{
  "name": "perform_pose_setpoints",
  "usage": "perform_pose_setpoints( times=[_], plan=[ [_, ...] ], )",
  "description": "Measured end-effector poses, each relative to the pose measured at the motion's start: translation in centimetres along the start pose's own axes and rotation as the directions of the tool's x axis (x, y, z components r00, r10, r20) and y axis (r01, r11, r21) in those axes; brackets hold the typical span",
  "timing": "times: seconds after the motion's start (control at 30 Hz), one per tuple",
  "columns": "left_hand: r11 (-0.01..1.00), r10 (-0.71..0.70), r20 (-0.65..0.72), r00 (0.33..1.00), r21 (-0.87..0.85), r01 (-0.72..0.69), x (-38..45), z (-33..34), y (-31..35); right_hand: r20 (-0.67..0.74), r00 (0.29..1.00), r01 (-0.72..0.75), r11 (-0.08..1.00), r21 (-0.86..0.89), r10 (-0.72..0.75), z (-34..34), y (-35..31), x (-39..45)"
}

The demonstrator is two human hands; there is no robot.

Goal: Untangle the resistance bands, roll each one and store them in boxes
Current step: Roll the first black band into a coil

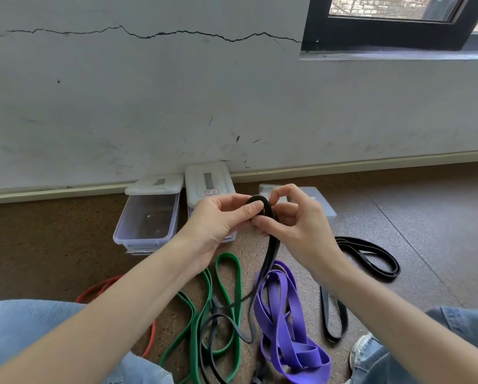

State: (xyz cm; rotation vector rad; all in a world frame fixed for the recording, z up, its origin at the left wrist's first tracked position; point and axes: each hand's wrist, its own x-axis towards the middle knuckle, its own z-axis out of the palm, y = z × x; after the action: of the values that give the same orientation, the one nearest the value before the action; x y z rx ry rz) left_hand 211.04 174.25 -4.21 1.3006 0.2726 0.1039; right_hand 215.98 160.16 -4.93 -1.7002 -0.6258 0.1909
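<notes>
In the head view, a dark grey band [262, 261] is held up in the middle of the frame by both hands. The left hand [221, 220] is curled around the small loop at the top of this band, with the thumb laid over it, and the right hand [290, 217] pinches the same loop from the other side between thumb and fingers. From the hands the band hangs down and is spread on the floor [426, 217] in the lower middle, where it is crossed with a green band [228, 275]. Just right of it a purple band [285, 314] is piled in loose folds. A black band [371, 256] is seen at the right, apart from the pile, and a red band [99, 291] is partly hidden under the left forearm. Behind the hands, against the wall [177, 92], an open clear box [146, 220] is placed with its lid leaned up behind it; a second box [208, 184] is beside it, mostly covered by the left hand, and a third box [315, 200] is partly hidden by the right hand. Blue jeans [19, 322] are visible in both lower corners.
</notes>
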Motion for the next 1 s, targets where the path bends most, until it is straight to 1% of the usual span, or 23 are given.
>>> perform_pose_setpoints(
  times=[0.03, 0.07, 0.13, 0.17, 0.2, 0.23, 0.27, 0.3, 0.37, 0.43, 0.47, 0.57, 0.63, 0.67, 0.7, 0.77, 0.8, 0.83, 0.87, 0.9, 0.93, 0.97, 1.0],
  plan=[
    [0.994, 0.031, -0.003, 1.0, 0.101, -0.031, 0.2, -0.3, 0.2, 0.004, 1.0, 0.022, 0.999, -0.047, -0.021, -0.3, 0.0, 0.1],
    [0.967, 0.067, 0.007, 0.998, 0.245, -0.066, 0.4, -0.7, 0.5, 0.026, 0.998, 0.06, 0.992, -0.114, -0.057, -0.6, 0.0, 0.2],
    [0.836, 0.103, 0.096, 0.99, 0.531, -0.139, 0.6, -1.3, 1.1, 0.119, 0.982, 0.18, 0.933, -0.312, -0.149, -1.0, -0.2, 0.4],
    [0.761, 0.101, 0.16, 0.982, 0.623, -0.18, 0.5, -1.3, 1.3, 0.168, 0.968, 0.242, 0.878, -0.413, -0.188, -1.1, -0.3, 0.5],
    [0.709, 0.098, 0.207, 0.973, 0.672, -0.215, 0.4, -1.3, 1.3, 0.205, 0.957, 0.28, 0.834, -0.476, -0.204, -1.2, -0.3, 0.5],
    [0.693, 0.104, 0.223, 0.969, 0.683, -0.231, 0.3, -1.2, 1.2, 0.227, 0.953, 0.29, 0.82, -0.493, -0.2, -1.2, -0.3, 0.6],
    [0.71, 0.116, 0.21, 0.971, 0.666, -0.229, 0.2, -1.2, 1.2, 0.232, 0.954, 0.279, 0.839, -0.467, -0.188, -1.3, -0.4, 0.7],
    [0.762, 0.12, 0.178, 0.977, 0.614, -0.205, 0.2, -1.3, 1.4, 0.213, 0.962, 0.243, 0.888, -0.391, -0.169, -1.4, -0.5, 0.8],
    [0.887, 0.095, 0.108, 0.99, 0.441, -0.133, 0.1, -1.5, 1.7, 0.118, 0.987, 0.122, 0.985, -0.125, -0.108, -1.8, -0.9, 1.0],
    [0.949, 0.077, 0.054, 0.996, 0.302, -0.09, 0.1, -1.6, 2.0, 0.037, 0.999, 0.036, 0.994, 0.102, -0.04, -2.2, -1.4, 1.2],
    [0.966, 0.077, 0.048, 0.996, 0.244, -0.086, 0.1, -1.5, 2.0, 0.025, 0.999, 0.034, 0.989, 0.145, -0.038, -2.3, -1.5, 1.2],
    [0.995, 0.077, 0.071, 0.995, 0.055, -0.081, 0.2, -1.2, 2.1, 0.048, 0.995, 0.077, 0.982, 0.171, -0.086, -1.7, -1.4, 1.1],
    [0.996, 0.086, 0.057, 0.995, 0.002, -0.087, 0.3, -1.0, 1.9, 0.05, 0.994, 0.087, 0.983, 0.165, -0.096, -1.3, -1.1, 1.0],
    [0.996, 0.087, 0.048, 0.995, 0.03, -0.089, 0.4, -0.9, 1.6, 0.039, 0.994, 0.092, 0.986, 0.14, -0.098, -1.2, -0.9, 0.9],
    [0.99, 0.091, 0.044, 0.995, 0.105, -0.095, 0.4, -0.9, 1.3, 0.025, 0.995, 0.097, 0.99, 0.104, -0.101, -1.2, -0.7, 0.9],
    [0.929, 0.11, 0.061, 0.992, 0.348, -0.124, 0.5, -1.0, 1.0, 0.036, 0.991, 0.133, 0.991, -0.017, -0.132, -1.3, -0.5, 0.8],
    [0.871, 0.115, 0.088, 0.989, 0.469, -0.143, 0.6, -1.1, 0.9, 0.076, 0.982, 0.179, 0.976, -0.124, -0.17, -1.4, -0.5, 0.7],
    [0.81, 0.113, 0.122, 0.986, 0.563, -0.163, 0.6, -1.1, 0.8, 0.132, 0.968, 0.241, 0.938, -0.251, -0.213, -1.3, -0.5, 0.6],
    [0.763, 0.107, 0.154, 0.982, 0.621, -0.181, 0.6, -1.1, 0.8, 0.191, 0.951, 0.298, 0.884, -0.36, -0.243, -1.2, -0.6, 0.5],
    [0.741, 0.102, 0.176, 0.979, 0.643, -0.193, 0.5, -1.0, 0.7, 0.234, 0.939, 0.33, 0.846, -0.418, -0.25, -1.1, -0.6, 0.5],
    [0.746, 0.102, 0.183, 0.978, 0.636, -0.197, 0.4, -1.0, 0.8, 0.25, 0.939, 0.324, 0.851, -0.413, -0.236, -1.1, -0.7, 0.6],
    [0.774, 0.1, 0.178, 0.979, 0.605, -0.189, 0.4, -1.2, 1.0, 0.238, 0.949, 0.283, 0.893, -0.35, -0.208, -1.2, -1.0, 0.6],
    [0.811, 0.095, 0.163, 0.982, 0.559, -0.171, 0.4, -1.5, 1.3, 0.207, 0.963, 0.223, 0.944, -0.243, -0.174, -1.4, -1.2, 0.7]
  ],
)
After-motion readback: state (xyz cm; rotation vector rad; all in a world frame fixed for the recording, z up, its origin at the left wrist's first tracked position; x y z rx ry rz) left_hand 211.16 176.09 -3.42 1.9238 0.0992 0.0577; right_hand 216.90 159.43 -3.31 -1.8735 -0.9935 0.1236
